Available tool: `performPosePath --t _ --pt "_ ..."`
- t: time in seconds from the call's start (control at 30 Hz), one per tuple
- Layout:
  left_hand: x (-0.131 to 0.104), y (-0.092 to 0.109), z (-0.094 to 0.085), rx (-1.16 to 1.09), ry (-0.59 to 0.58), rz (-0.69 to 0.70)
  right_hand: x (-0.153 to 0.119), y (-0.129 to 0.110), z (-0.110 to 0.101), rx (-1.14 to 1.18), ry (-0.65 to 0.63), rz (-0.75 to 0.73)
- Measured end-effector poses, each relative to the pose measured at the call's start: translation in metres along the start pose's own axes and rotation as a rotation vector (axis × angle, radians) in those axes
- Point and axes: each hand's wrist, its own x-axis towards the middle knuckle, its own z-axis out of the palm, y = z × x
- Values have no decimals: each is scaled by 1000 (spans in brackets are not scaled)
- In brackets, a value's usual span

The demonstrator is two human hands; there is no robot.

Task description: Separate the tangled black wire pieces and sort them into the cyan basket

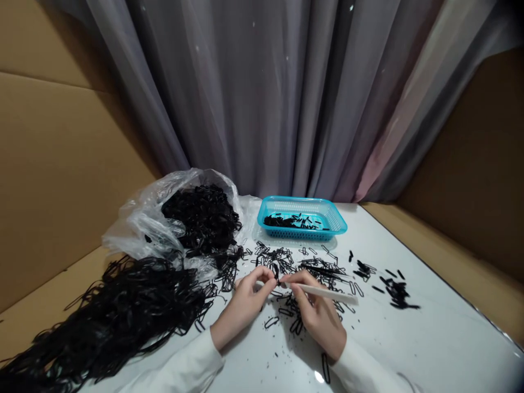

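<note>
My left hand (245,297) has its thumb and index finger pinched on a small black piece (276,272) that sticks up above the fingertips. My right hand (321,316) is closed around a slim, flat white tool (341,296). The tool's long end points out to the right, and its inner end meets the black piece between both hands' fingertips. Its exact kind cannot be made out. Loose black elongated loops (272,322) lie on the white table below and around my hands. Just beyond the fingers more black loops (274,255) are scattered.
A blue perforated basket (302,236) with black pieces stands at the back. To the left, a clear plastic bag (141,221) spills black loops, beside a large heap of long black strands (135,311). Small black piles (397,292) lie right. Cardboard walls (61,164) and a grey curtain (245,98) enclose the table.
</note>
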Motion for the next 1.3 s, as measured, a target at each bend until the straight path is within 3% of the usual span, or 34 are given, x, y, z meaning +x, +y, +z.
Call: performPosePath --t 0.17,0.33,0.6,0.9,1.13,1.3 --pt "1 5 -4 16 -32 58 0 -1 0 118 -26 55" --pt "1 5 -5 36 -57 69 1 2 1 167 48 123" --pt "-3 0 -3 278 12 96 9 10 -3 251 66 233" --pt "-13 8 1 464 -51 233 5 3 3 206 -108 345" --pt "-16 8 3 412 -71 225 3 3 1 159 -156 274" --pt "-14 11 4 233 -33 129 6 1 -2 181 -172 240"
